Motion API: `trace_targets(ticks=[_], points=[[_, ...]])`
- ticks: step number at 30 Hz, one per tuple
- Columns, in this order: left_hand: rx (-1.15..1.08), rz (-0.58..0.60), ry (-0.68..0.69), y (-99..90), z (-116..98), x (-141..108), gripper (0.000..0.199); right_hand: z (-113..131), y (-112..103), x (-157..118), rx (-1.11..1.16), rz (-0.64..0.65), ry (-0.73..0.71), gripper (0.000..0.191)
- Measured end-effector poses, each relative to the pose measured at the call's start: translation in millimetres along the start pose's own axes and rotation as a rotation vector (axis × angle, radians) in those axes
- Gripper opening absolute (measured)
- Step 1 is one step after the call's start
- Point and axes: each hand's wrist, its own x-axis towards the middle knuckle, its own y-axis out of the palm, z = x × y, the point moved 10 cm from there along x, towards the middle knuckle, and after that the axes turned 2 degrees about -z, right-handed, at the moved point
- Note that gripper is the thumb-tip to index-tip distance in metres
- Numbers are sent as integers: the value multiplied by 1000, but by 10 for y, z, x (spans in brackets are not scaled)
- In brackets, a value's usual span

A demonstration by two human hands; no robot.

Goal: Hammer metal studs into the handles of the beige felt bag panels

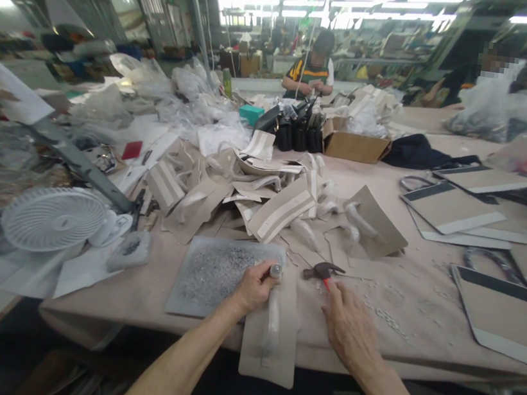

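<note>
My left hand (254, 288) is closed around a short metal punch (276, 270), which I see nearly end-on. The punch stands at the upper end of a beige panel (284, 343) with a plastic-wrapped handle (273, 318) along its middle. The panel's near end hangs over the table's front edge. Beneath its far end is a grey slab (204, 280) with a worn, pitted surface. To the right, my right hand (351, 322) is closed on the red grip of a claw hammer (323, 271), whose dark head lies close to the tabletop.
A heap of similar panels (286, 210) lies beyond the slab. Small rivet-like bits (388, 319) are scattered at right, near stacked flat panels (504, 320). A white fan (54, 220) sits at left. Across the table are a cardboard box (355, 146) and a seated person (312, 68).
</note>
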Motion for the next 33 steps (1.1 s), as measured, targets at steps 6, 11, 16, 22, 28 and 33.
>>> trace_targets(ticks=[6, 11, 16, 22, 28, 33], points=[[-206, -127, -125, -35, 96, 68, 22, 1463, 23, -190, 73, 76, -738, 20], [-463, -423, -209, -526, 9, 135, 31, 1532, -3, 35, -84, 64, -542, 11], [-405, -474, -22, -1004, -534, 157, 32, 1043, -118, 173, 95, 168, -65, 22], [-370, -238, -149, -463, -246, 92, 40, 950, 250, -99, 347, 329, 192, 44], [-276, -30, -143, 18, -34, 30, 22, 1019, 303, -182, 389, 285, 200, 47], [-288, 8, -175, 86, 40, -19, 21, 641, 154, -171, 543, 80, 221, 47]])
